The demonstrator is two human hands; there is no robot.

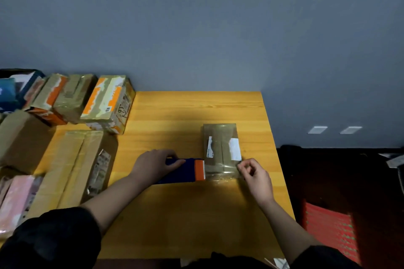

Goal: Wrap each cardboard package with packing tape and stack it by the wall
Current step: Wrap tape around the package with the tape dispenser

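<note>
Counter [196, 214]: yellow wood with visible grain, set against the wall.
Wall [196, 17]: plain blue-grey; two white outlet plates [334, 129] sit low on the right.
Floor [328, 170]: dark, right of the counter.
Red mat [332, 229]: patterned, lying on the floor at lower right.

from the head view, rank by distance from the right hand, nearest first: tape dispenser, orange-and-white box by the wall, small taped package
1. small taped package, touching the right hand
2. tape dispenser, just left, held by the left hand
3. orange-and-white box, far left by the wall
</note>
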